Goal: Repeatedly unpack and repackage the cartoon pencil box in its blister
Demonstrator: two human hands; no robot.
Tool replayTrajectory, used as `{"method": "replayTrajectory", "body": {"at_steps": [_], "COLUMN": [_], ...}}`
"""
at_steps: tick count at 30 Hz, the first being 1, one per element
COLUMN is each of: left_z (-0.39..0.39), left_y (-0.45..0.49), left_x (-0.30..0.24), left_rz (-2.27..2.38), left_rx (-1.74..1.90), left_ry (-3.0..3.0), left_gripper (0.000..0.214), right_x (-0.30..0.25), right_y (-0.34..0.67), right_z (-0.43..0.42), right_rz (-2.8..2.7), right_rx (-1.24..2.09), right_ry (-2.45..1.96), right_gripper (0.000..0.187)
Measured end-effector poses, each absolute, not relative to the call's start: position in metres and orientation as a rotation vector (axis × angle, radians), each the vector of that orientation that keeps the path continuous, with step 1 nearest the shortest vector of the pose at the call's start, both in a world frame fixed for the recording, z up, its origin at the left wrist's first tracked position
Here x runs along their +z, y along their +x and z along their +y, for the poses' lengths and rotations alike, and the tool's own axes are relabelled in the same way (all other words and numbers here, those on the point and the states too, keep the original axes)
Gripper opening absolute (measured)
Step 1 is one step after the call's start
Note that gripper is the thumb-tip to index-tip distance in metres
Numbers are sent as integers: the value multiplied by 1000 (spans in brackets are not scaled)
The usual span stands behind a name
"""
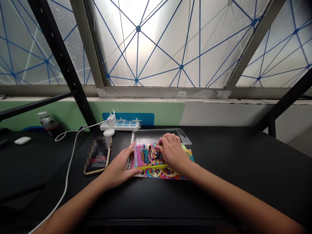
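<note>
A colourful pencil box (149, 155) with cartoon print and a yellow front edge lies on a bright printed card (161, 174) on the black table. My left hand (121, 165) grips the box's left end, thumb at the near corner and fingers at the far side. Over the right half of the box, my right hand (173, 152) has its fingers curled at the upper edge; the fingertips are partly hidden. Behind the box lies a clear plastic blister shell (181, 136), partly covered by the box and my right hand.
Left of my hands lies a phone (98, 156), its screen blurred, with a white round object (109, 132) behind it. A power strip (126, 124) feeds a white cable (70, 162) across the left side. A bottle (52, 125) stands far left. Black metal posts (60, 58) flank the window.
</note>
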State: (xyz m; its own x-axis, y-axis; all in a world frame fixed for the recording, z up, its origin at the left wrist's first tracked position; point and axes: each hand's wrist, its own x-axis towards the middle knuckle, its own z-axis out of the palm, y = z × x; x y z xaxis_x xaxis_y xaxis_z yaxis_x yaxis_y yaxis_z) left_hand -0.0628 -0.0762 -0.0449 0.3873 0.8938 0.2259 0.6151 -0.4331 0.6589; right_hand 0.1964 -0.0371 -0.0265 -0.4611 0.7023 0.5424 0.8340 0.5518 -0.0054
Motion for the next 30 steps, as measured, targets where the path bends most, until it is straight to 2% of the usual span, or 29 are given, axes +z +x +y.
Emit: {"method": "replayTrajectory", "body": {"at_steps": [2,4,8,11,13,15,17,22,24,28,30], "left_z": [-76,-76,-76,-76,-77,-77,-78,-78,-78,-78,-79], "left_y": [-63,-66,-74,-77,-76,-74,-73,-72,-74,-80,-82], "left_x": [-42,-40,-37,-35,-36,-36,-38,-40,-42,-44,-44], "left_rz": [1240,1194,1211,1247,1263,1270,1274,1313,1302,1207,1167], "left_rx": [778,748,676,631,596,581,579,605,632,674,691], "left_ry": [2241,2262,2150,2109,2117,2140,2172,2118,2078,1996,1930], "left_gripper": [62,53,75,74,74,76,73,73,69,78,88], "right_x": [-23,-16,5,9,1,-12,-28,-52,-53,-49,-46], "right_y": [198,203,226,257,283,308,329,345,343,337,335], "right_z": [-43,-54,-89,-105,-105,-99,-91,-82,-81,-79,-78], "right_rz": [-2245,-2248,-2481,-2645,-2647,-2571,-2478,-2300,-2265,-2140,-2085], "right_rx": [-430,-456,-248,66,183,243,339,612,639,632,628], "right_ry": [-1142,-1021,-788,-786,-913,-1095,-1265,-1453,-1428,-1357,-1367], "right_gripper": [20,20,21,26,41,65,82,96,93,53,47]}}
